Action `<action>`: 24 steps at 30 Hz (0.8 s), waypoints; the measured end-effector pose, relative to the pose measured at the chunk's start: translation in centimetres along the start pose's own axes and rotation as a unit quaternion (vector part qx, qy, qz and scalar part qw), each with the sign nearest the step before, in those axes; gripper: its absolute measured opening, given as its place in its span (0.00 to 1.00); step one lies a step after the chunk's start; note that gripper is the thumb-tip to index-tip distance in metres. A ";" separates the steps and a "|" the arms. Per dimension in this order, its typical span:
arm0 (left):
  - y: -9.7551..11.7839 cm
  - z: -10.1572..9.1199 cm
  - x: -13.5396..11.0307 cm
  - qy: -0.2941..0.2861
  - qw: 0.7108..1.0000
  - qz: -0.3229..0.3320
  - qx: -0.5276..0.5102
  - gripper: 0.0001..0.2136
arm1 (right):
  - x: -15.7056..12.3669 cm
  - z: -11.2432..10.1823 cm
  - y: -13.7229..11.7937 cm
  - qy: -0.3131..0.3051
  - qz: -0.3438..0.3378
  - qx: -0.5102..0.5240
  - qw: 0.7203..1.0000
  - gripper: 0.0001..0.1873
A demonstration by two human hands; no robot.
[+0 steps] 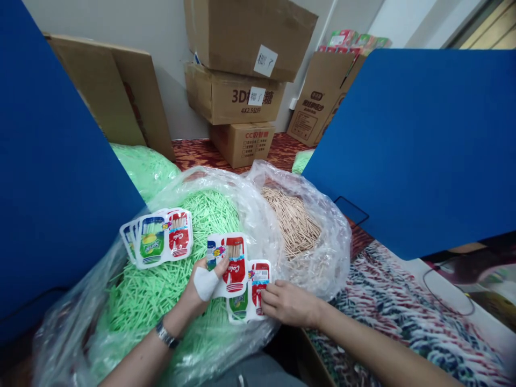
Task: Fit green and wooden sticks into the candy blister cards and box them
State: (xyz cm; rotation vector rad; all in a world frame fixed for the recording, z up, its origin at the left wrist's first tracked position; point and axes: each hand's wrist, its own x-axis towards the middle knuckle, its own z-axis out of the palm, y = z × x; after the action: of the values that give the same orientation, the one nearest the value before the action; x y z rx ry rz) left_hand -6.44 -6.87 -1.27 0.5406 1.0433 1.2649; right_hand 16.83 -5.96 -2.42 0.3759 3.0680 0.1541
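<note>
Glossy printed plastic, thin and flat: this is what the packets in the hands are made of, a small bunch of empty pouches with cola and lime pictures on them. The left hand holds the bunch from below, its bandaged thumb pressed on the front of a red packet, and a watch sits on the wrist. The right hand is closed on the lower right edge of the bunch, the fingertips pinching one red packet there. The bunch hangs just above the big clear bag of green sticks; a second fan of packets lies on these sticks, a little to the left. Beside it, another bag holds tan sticks. Such pouches look very light and limp, and their smooth film is likely slippery, so they may slide on each other; I think the best hold is a pinch at the edge or corner, with the thumb flat on top. Blue boards stand on both sides, and cartons are stacked behind
</note>
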 end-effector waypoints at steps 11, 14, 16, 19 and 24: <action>-0.3 -1.6 0.0 -0.034 0.988 0.064 0.139 0.13 | 1.3 -2.7 2.5 0.254 0.207 0.181 0.927 0.09; -0.2 -1.5 -0.3 -0.045 0.978 0.078 0.189 0.11 | 2.5 -6.5 2.9 0.444 0.310 0.368 0.756 0.22; -0.2 -1.2 -0.5 -0.053 0.976 0.070 0.200 0.12 | 3.6 -8.4 2.8 0.517 0.301 0.429 0.677 0.25; -0.3 -1.0 -0.8 -0.072 0.976 0.058 0.195 0.14 | 5.1 -9.5 2.3 0.562 0.256 0.459 0.639 0.23; -0.5 -1.3 -0.9 -0.060 0.978 0.059 0.188 0.13 | 6.4 -8.8 1.7 0.563 0.217 0.457 0.654 0.23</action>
State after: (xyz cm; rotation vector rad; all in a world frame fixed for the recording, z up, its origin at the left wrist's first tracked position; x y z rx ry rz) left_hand -7.30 -8.13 -2.03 0.9698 1.1680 1.1245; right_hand 10.55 -3.62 6.32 1.5553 3.6894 -1.9455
